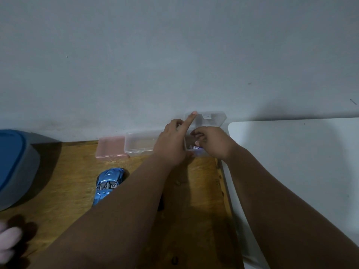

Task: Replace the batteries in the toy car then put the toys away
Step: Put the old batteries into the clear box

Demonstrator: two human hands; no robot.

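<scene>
Basically, left hand propped the clear box lid with one finger; right hand pinched batteries inside; blue toy car lay nearer on desk.

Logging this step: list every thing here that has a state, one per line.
Right clear box: lid open, propped by the left hand forefinger.
Middle clear box: closed.
Pink box: closed.
Toy car: upright on the table.
Right hand: fingers inside the open box.
Blue-lidded bin: lid on.
</scene>
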